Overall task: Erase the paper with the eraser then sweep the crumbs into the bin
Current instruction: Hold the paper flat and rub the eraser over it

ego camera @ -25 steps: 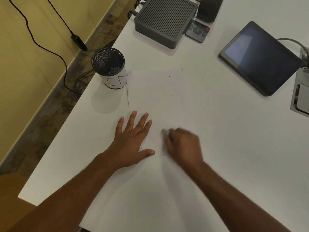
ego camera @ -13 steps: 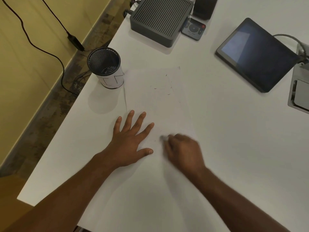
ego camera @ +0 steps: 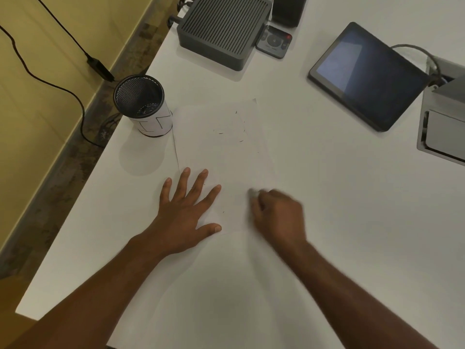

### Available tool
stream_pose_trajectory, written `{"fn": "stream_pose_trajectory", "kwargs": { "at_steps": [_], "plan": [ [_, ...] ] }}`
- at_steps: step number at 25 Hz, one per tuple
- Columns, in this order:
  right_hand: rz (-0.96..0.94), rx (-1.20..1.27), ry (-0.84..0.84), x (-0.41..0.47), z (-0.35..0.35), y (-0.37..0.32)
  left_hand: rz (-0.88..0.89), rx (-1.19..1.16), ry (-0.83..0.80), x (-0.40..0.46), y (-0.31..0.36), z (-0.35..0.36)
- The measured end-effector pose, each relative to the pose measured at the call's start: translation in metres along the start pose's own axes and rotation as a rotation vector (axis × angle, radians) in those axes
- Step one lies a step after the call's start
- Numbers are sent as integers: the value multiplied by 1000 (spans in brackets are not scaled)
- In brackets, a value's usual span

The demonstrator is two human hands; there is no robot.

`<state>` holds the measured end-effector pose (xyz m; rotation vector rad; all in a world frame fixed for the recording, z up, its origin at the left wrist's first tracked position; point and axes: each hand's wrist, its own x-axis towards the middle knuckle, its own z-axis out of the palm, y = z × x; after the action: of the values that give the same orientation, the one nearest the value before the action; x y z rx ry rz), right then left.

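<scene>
Your right hand (ego camera: 278, 214), blurred in motion, has shifted slightly along the white sheet of paper (ego camera: 226, 147), with the small grey eraser (ego camera: 252, 193) at its fingers (ego camera: 261, 197) showing a little further from your left thumb. Your left hand's (ego camera: 187, 214) spread fingers have splayed marginally wider.

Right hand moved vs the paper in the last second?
Yes. The right hand slid rightward across the paper, widening its gap from the flat left hand.

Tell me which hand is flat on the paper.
The left hand, fingers spread, pressing down the paper's near left part. The right hand is curled, apparently round the blurred eraser.
</scene>
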<state>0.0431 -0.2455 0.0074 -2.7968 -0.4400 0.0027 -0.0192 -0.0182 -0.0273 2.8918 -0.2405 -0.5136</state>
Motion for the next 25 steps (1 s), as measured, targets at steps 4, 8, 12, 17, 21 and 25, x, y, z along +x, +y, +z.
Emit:
{"fn": "stream_pose_trajectory", "kwargs": {
  "at_steps": [4, 8, 12, 17, 21, 25],
  "plan": [
    [-117, 24, -76, -23, 5, 2, 3, -1, 8, 0, 0, 1],
    [84, -31, 62, 1, -6, 13, 0, 12, 4, -1, 0, 1],
    [-127, 47, -73, -40, 9, -15, -7, 24, -17, 0, 0, -1],
    [116, 19, 18, -17, -5, 9, 0, 16, 12, 0, 0, 1],
    [11, 69, -51, -49, 7, -9, -2, 19, 8, 0, 0, 1],
    [268, 8, 85, -23, -13, 27, 4, 10, 18, 0, 0, 2]
  ]
}}
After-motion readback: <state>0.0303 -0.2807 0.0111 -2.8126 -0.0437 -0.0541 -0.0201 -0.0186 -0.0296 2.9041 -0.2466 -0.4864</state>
